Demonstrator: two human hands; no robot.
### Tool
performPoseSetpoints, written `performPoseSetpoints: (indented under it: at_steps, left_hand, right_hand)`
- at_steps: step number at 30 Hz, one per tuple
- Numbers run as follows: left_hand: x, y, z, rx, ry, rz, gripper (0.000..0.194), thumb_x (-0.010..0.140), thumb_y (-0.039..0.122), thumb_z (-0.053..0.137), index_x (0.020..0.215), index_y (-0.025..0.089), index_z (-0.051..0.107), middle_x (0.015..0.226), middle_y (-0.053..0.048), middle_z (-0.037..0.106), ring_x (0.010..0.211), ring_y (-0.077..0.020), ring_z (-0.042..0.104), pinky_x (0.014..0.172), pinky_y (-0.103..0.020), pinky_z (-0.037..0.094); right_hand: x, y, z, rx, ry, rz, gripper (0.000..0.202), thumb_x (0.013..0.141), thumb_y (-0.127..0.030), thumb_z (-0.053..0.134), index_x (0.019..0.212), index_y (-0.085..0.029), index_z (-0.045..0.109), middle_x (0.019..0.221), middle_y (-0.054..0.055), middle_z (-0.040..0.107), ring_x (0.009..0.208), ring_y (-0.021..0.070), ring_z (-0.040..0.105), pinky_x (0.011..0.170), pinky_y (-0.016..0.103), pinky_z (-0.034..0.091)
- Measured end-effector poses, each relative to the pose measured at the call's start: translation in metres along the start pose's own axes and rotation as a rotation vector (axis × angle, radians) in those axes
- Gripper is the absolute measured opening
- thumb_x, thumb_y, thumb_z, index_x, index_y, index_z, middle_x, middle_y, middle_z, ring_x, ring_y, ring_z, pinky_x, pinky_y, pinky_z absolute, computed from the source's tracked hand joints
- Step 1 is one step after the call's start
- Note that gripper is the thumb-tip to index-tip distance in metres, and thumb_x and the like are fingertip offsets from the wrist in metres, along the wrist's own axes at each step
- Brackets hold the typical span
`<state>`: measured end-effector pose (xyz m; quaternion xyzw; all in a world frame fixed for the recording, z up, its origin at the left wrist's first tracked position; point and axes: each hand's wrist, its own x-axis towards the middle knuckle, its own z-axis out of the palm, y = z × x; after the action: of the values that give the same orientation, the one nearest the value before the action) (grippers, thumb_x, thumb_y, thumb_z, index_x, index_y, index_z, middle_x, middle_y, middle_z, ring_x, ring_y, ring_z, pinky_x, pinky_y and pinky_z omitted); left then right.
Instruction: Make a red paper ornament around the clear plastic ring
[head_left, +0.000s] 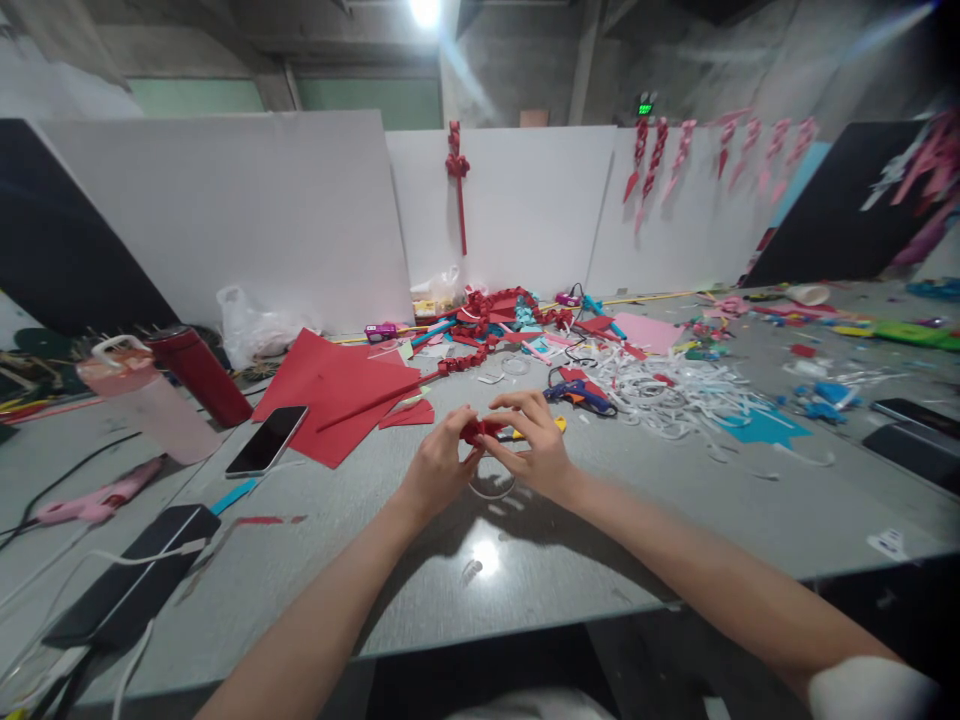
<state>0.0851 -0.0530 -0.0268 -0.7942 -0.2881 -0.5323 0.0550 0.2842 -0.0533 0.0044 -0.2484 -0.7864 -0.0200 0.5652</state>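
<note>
Both hands meet above the near middle of the grey table, pinching a small red folded piece (472, 431) between their fingertips. My left hand (444, 455) is closed on its left side, and my right hand (536, 447) grips it from the right. The fingers cover much of the piece, so its exact shape is hidden. A yellow-handled tool (558, 426) lies partly behind my right fingers. Below the hands is a clear ring (491, 490) on the tabletop. Just beyond lies a red chain of folded pieces (461, 363) on a long red stick.
Red sheets (330, 385) and a phone (268, 441) lie left, near a pink bottle (154, 405) and a red flask (202, 375). Right of my hands are a blue glue gun (581, 392) and tangled white strips (667, 385). White panels (517, 220) stand behind the table.
</note>
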Motion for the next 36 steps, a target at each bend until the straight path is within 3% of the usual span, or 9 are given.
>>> performPoseSetpoints:
  at_steps: [9, 16, 28, 32, 36]
  left_hand:
    - [0.002, 0.003, 0.0, -0.034, -0.035, -0.015, 0.048, 0.101, 0.016, 0.068, 0.143, 0.024, 0.046, 0.114, -0.009, 0.07, 0.1, -0.0215, 0.075, 0.089, -0.041, 0.065]
    - [0.001, 0.003, 0.0, -0.06, -0.051, -0.024, 0.046, 0.101, 0.016, 0.067, 0.141, 0.024, 0.048, 0.119, -0.011, 0.071, 0.105, -0.0239, 0.076, 0.09, -0.043, 0.065]
    - [0.002, 0.006, 0.0, 0.007, 0.033, -0.021, 0.051, 0.1, 0.02, 0.07, 0.144, 0.025, 0.044, 0.118, -0.009, 0.069, 0.109, -0.0238, 0.076, 0.093, -0.042, 0.065]
    - [0.002, 0.005, -0.001, 0.008, 0.01, -0.025, 0.049, 0.101, 0.02, 0.069, 0.143, 0.025, 0.044, 0.118, -0.01, 0.069, 0.111, -0.0251, 0.075, 0.094, -0.044, 0.065]
    - [0.003, 0.006, -0.001, -0.041, -0.034, -0.01, 0.048, 0.101, 0.018, 0.068, 0.143, 0.024, 0.044, 0.116, -0.009, 0.07, 0.102, -0.0226, 0.077, 0.089, -0.042, 0.066]
  right_hand:
    - [0.003, 0.0, -0.004, -0.005, -0.018, -0.008, 0.009, 0.095, -0.025, 0.079, 0.1, -0.026, 0.072, 0.114, 0.009, 0.066, 0.108, 0.0282, 0.063, 0.096, 0.049, 0.054]
    - [0.004, 0.002, -0.006, 0.006, -0.055, 0.012, 0.024, 0.093, -0.026, 0.079, 0.116, -0.029, 0.071, 0.115, 0.009, 0.067, 0.109, 0.0298, 0.063, 0.097, 0.052, 0.054]
    - [0.001, -0.004, -0.001, -0.096, 0.049, -0.01, 0.014, 0.097, -0.029, 0.081, 0.111, -0.03, 0.076, 0.116, 0.005, 0.079, 0.106, 0.03, 0.065, 0.096, 0.053, 0.044]
    - [0.001, -0.004, -0.003, -0.105, 0.015, 0.016, 0.011, 0.097, -0.032, 0.08, 0.107, -0.03, 0.075, 0.118, 0.006, 0.076, 0.107, 0.0304, 0.065, 0.097, 0.053, 0.044]
    - [0.005, 0.0, -0.01, -0.127, -0.095, -0.032, 0.011, 0.095, -0.033, 0.08, 0.103, -0.029, 0.074, 0.122, 0.007, 0.071, 0.112, 0.0313, 0.062, 0.101, 0.054, 0.041]
